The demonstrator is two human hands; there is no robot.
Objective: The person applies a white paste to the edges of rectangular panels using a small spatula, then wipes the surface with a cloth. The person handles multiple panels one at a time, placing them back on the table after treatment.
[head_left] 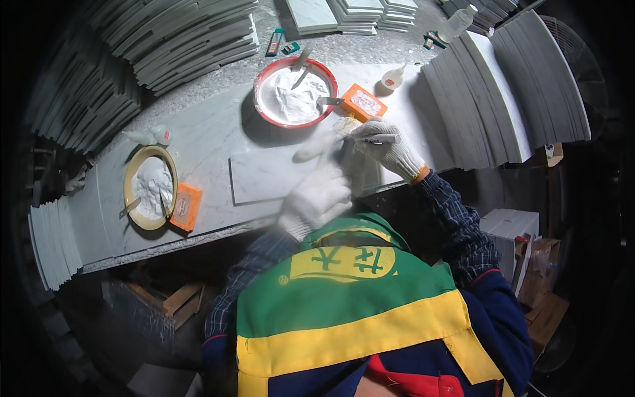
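Note:
My right hand [390, 149], in a white knit glove, is closed around a slim light-coloured tool [380, 139] with dark marks; its exact kind is unclear. My left hand [317, 198], gloved in white too, is smeared by motion beside it, its fingers near the right end of a pale rectangular tile [261, 175]. The tile lies on the marble-like bench slab. A dark grey shape between my hands is too blurred to name. Just beyond them sit an orange box [364, 102] and a red-rimmed bowl [256, 99] of white paste with several metal scrapers.
A yellowish bowl [127, 178] of white paste and another orange box [186, 207] stand left. Tile stacks [192, 43] rise at the back left, with more tiles [473, 99] at right. A squeeze bottle [392, 78] and clear bottle [456, 24] stand behind. Cartons [509, 231] lie below right.

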